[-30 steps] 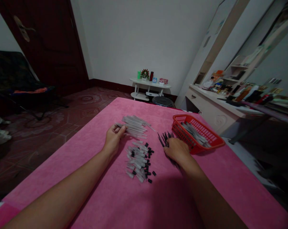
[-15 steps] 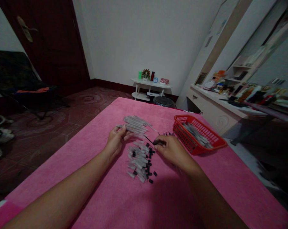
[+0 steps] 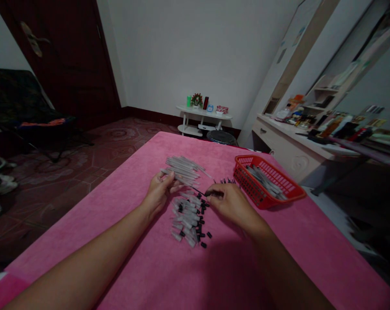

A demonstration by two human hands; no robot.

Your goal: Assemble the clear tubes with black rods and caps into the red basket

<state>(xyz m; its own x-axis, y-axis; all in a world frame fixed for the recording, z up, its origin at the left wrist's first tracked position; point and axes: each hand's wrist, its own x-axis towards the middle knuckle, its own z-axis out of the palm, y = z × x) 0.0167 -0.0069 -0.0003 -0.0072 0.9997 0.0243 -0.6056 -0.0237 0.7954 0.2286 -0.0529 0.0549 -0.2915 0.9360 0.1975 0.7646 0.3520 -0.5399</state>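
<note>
My left hand [image 3: 159, 191] is closed on a grey pen barrel [image 3: 178, 178], which slants down to the right. Opposite it, my right hand [image 3: 232, 202] pinches a dark piece with a thin dark rod like a pen refill [image 3: 198, 190]. The rod's far end meets the barrel's right end; whether it is inside, I cannot tell. Behind my left hand lies a bundle of grey barrels [image 3: 183, 165]. Nearer me are a pile of clear caps [image 3: 188, 219] and several small black plugs [image 3: 200, 228]. Dark pointed pieces [image 3: 227, 181] lie beyond my right hand, which partly hides them.
A red plastic basket [image 3: 277, 203] holding several grey pens [image 3: 266, 181] stands on the right of the pink-covered table [image 3: 133, 262]. Past the far edge is a low white stand [image 3: 182, 108]. A cluttered dresser [image 3: 298, 137] is at the right, a dark chair [image 3: 23, 103] at the left.
My left hand and the barrel have moved slightly right, my right hand slightly left. Barrel and rod now meet, with less of the rod showing between them.
</note>
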